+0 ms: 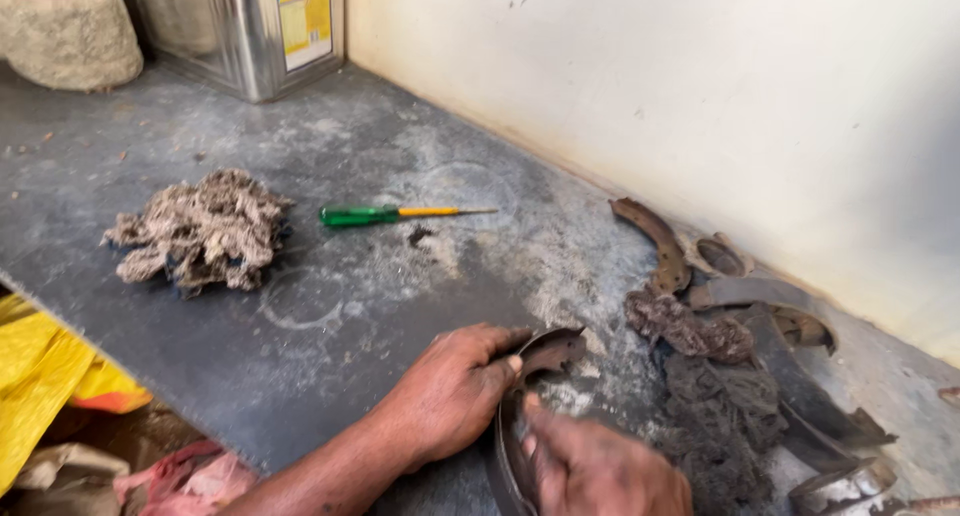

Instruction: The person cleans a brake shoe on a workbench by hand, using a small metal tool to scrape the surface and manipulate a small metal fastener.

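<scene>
Head view: both hands (520, 426) on curved brake shoe (535, 361), metal tin (250, 26) beyond.

a square metal tin (250, 31) stands on the bench at the upper left of the frame, bearing a yellow and blue rectangular label (304, 16)
</scene>
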